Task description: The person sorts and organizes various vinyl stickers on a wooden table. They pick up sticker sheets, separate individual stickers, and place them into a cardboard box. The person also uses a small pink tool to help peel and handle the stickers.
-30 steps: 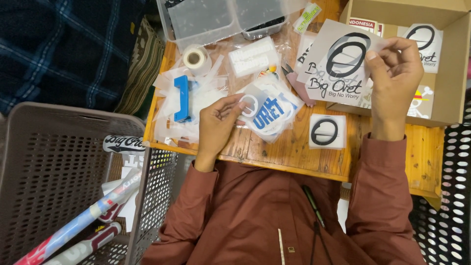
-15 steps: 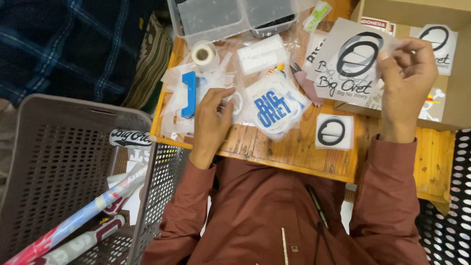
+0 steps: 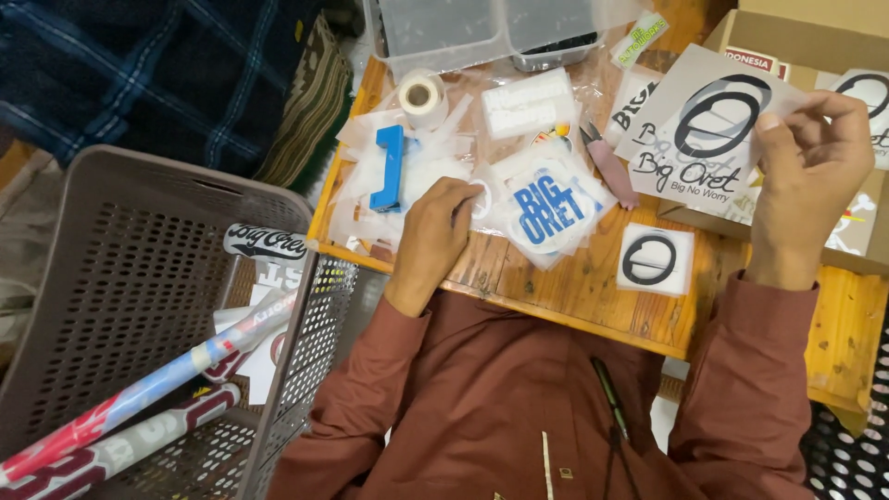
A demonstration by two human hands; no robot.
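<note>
Our right hand (image 3: pixel 807 176) still pinches the big sticker sheet (image 3: pixel 708 130) at the upper right. Our left hand (image 3: pixel 435 231) has slid onto the round sticker (image 3: pixel 546 208) mid-table, fingers curled on its edge.

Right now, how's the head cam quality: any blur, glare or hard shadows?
Head view: even indoor light, no hard shadows on the wooden table; mild glare on the clear plastic bags and clear tubs; left hand and right hand are reasonably sharp, as is the sticker sheet; the basket bows slightly toward the frame edge, wide-angle distortion.
</note>
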